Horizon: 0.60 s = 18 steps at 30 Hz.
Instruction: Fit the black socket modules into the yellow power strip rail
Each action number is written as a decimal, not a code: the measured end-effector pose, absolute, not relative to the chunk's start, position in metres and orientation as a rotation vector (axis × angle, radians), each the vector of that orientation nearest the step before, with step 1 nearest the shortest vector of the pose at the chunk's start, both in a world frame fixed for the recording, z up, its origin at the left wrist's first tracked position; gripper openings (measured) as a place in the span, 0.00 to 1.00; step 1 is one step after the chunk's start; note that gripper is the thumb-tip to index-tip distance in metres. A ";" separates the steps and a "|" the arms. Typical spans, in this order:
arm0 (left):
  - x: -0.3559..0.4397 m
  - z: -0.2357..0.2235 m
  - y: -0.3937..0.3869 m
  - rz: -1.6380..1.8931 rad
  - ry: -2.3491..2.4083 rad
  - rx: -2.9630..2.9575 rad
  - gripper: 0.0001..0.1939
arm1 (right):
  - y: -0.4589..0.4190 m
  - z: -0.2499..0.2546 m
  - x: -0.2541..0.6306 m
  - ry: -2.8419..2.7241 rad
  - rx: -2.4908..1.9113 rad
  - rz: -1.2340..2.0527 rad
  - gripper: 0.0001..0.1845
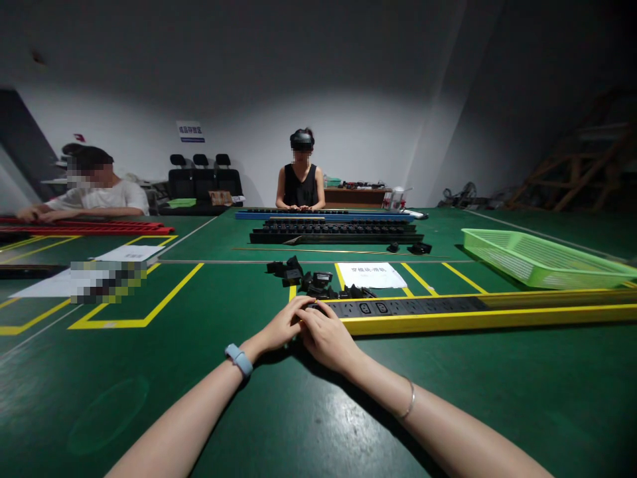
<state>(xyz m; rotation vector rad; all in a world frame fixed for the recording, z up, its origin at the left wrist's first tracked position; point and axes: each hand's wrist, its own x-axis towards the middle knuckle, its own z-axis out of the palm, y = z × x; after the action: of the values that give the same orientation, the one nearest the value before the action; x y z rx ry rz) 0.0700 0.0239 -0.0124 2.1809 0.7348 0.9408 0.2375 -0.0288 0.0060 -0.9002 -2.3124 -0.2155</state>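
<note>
My left hand (283,325) and my right hand (329,337) meet at the left end of a yellow rail (448,322). A row of black socket modules (413,306) sits inside its channel. My left fingers are closed around a black socket module at the rail's end, mostly hidden by both hands. Over that same end my right hand is curled, its fingers touching the left ones. Just beyond my hands lies a pile of loose black modules (321,279).
Behind the rail are a paper sign (373,275) and a green basket (527,262). Farther back lie black rails (338,237) and a blue rail (253,215), with a person (301,179) behind them. Another person (112,192) sits by red rails (99,227) at left.
</note>
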 end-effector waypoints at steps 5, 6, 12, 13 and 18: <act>0.069 -0.011 0.024 0.952 0.721 2.172 0.24 | -0.030 0.006 0.236 -2.281 -0.924 -0.196 0.22; 0.068 -0.012 0.025 0.957 0.718 2.170 0.24 | -0.030 0.006 0.236 -2.278 -0.925 -0.194 0.22; 0.068 -0.011 0.025 0.942 0.720 2.173 0.24 | -0.031 0.005 0.235 -2.249 -0.938 -0.210 0.20; 0.068 -0.010 0.024 0.941 0.725 2.171 0.24 | -0.031 0.004 0.235 -2.245 -0.941 -0.213 0.20; 0.067 -0.007 0.023 0.945 0.735 2.144 0.24 | -0.031 0.003 0.235 -2.241 -0.940 -0.215 0.22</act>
<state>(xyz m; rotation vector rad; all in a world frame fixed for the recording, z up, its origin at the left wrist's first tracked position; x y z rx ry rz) 0.0670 0.0226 -0.0071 2.1443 0.7355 0.9452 0.2346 -0.0309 0.0033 -0.9399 -2.2408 -0.2155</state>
